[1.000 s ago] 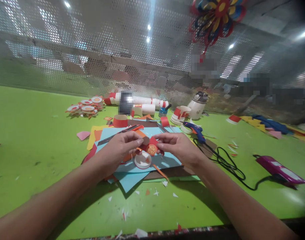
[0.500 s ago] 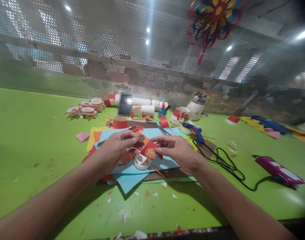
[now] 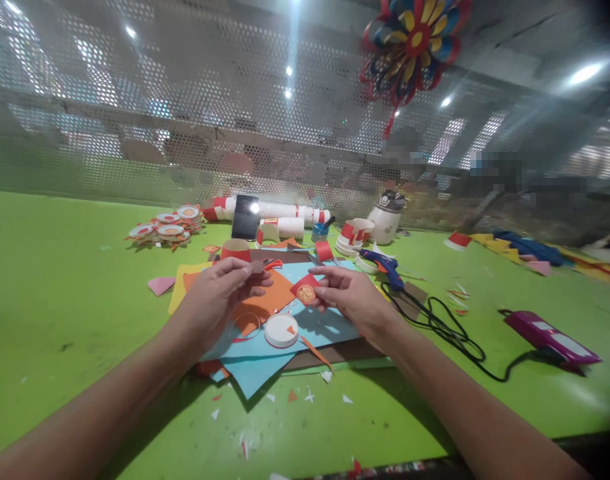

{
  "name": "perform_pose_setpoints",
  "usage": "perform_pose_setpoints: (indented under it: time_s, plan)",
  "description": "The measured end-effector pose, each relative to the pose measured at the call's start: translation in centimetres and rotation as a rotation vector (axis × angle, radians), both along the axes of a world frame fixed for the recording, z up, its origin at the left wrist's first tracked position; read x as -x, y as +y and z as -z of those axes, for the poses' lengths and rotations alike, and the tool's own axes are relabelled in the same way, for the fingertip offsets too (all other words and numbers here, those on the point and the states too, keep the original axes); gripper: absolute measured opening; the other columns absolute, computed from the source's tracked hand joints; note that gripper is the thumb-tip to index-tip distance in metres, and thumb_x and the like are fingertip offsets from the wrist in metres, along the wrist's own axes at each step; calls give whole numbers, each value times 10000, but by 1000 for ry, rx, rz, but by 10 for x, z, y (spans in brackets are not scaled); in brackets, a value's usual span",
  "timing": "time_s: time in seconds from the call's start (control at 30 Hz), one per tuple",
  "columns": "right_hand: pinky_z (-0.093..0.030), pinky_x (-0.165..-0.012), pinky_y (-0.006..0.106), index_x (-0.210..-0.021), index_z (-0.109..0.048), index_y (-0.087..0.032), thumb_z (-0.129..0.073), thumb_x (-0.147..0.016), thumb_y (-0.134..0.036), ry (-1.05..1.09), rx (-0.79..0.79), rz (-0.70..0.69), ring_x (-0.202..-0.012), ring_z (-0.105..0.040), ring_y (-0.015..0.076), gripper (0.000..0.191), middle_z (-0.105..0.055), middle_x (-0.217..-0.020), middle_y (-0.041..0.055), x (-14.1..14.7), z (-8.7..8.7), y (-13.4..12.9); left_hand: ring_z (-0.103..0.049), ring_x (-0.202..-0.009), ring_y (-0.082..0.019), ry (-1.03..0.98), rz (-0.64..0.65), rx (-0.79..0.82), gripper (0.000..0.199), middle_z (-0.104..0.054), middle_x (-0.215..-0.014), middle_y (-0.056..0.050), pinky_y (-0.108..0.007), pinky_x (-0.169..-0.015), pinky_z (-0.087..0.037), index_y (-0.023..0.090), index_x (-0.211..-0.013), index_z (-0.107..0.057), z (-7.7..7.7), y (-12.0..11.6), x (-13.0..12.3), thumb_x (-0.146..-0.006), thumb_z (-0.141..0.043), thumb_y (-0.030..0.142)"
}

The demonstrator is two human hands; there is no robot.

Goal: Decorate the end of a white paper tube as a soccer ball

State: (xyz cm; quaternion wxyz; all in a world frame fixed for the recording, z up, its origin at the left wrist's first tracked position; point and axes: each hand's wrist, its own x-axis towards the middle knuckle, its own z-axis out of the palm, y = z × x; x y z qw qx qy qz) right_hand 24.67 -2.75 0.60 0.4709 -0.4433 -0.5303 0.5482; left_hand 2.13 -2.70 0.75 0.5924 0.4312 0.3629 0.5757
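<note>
My right hand [image 3: 352,297] pinches a small red paper piece [image 3: 297,289] that bears a round orange cut-out emblem. Between the fingertips of my left hand [image 3: 225,287] is a small brown paper piece [image 3: 257,267]. A gap separates the two pieces. Below them a white round lid [image 3: 281,331] rests on light blue paper [image 3: 249,377], with orange scraps at its right edge. Orange paper [image 3: 267,298] and a thin ring-shaped strip [image 3: 247,325] lie beneath and beside my left hand. Orange-handled scissors [image 3: 273,265] sit just beyond.
A blue glue gun [image 3: 385,263] lies at right, near a black cord [image 3: 445,320] and a magenta power strip [image 3: 549,337]. Behind stand a phone [image 3: 245,217], a paint jar [image 3: 321,231], red-and-white paper rings [image 3: 352,237] and a white jug [image 3: 386,220]. Decorated discs [image 3: 169,227] are at left.
My hands have drawn apart. My left hand moved left with the brown piece, while the red piece stayed in my right hand. More of the lid and orange paper now shows.
</note>
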Motion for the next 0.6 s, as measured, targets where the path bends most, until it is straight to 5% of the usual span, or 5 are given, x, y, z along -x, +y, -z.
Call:
perform_pose_setpoints:
  time_s: [0.17, 0.47, 0.6]
  plan:
    - [-525, -563, 282, -1001, -669, -139, -782, -655, -145, -24, -2, 30, -527, -642, 126, 364, -695, -629, -1, -3, 2, 6, -707, -761, -162, -65, -128, -75, 85, -733, -753, -53, -249, -735, -559, 128, -719, -665, -11, 2, 5, -781, -665, 187]
    - [-494, -495, 249, -1030, -684, -127, -734, -705, -153, -212, 4, -45, -507, -621, 122, 330, -681, -586, -3, -9, -2, 5, -687, -727, -149, -93, -171, -108, 91, -718, -730, -44, -261, -752, -559, 134, -660, -654, -13, 0, 6, -740, -677, 171]
    - [-460, -468, 234, -1055, -691, -127, -687, -737, -144, -328, -50, -75, -457, -569, 107, 319, -664, -544, -17, -12, 3, 8, -683, -794, -140, -109, -185, -131, 59, -724, -794, -39, -246, -801, -544, 145, -681, -671, -42, -4, 10, -738, -655, 138]
